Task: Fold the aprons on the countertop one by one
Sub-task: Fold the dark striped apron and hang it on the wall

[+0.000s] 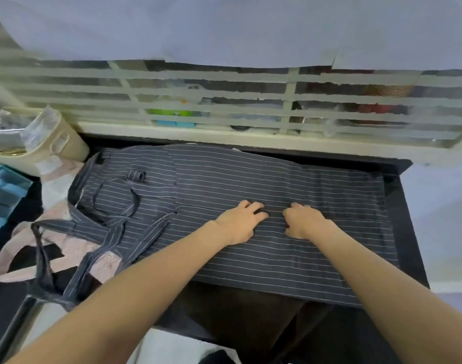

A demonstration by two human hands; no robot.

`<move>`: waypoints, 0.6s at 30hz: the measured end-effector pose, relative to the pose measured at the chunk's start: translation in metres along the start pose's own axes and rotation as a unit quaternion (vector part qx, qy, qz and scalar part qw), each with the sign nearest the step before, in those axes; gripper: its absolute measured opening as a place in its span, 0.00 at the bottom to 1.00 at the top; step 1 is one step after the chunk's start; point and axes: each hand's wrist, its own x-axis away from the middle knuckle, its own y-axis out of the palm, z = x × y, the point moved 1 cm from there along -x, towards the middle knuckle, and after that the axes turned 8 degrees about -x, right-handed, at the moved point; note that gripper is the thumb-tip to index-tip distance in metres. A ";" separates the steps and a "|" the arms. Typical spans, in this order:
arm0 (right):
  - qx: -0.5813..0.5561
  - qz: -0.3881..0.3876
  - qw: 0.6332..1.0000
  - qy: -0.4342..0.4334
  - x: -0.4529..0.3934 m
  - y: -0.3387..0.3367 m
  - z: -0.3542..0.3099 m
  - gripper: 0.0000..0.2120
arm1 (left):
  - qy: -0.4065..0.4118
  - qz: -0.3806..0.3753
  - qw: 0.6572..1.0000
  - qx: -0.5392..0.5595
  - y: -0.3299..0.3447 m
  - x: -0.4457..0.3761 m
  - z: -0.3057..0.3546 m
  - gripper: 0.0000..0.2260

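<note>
Both hands are down on the cloth, side by side near its middle. The left hand [240,223] has its fingers curled, fingertips digging into the fabric, and the right hand [304,222] mirrors it just beside, knuckles up and fingers bent under; each looks to be bunching or pinching a little of the material, though whether either truly has a fold in its grasp I cannot tell. Bare forearms run back from both towards the camera.

Under them lies the dark navy apron with thin white pinstripes [250,185], spread flat across the black surface [405,232], its near edge hanging a little over the front. On the left part of the apron a small fabric loop [136,176] lies flat, and the striped straps [114,229] curl in a ring and trail off over the left front edge.

Out to the left, partly under those straps, there's a pale pink patterned apron [67,245], rumpled. Beyond it, a beige plastic basket [48,143] tips against the corner with clear wrappers inside, and a teal plastic box [4,190] sits at the far left edge. Behind the surface, a window with cream horizontal bars [224,106] spans the view.
</note>
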 end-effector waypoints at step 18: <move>-0.308 -0.162 0.929 -0.129 -0.050 -0.010 -0.258 0.35 | -0.246 -0.224 0.844 0.421 0.064 0.171 -0.166 0.10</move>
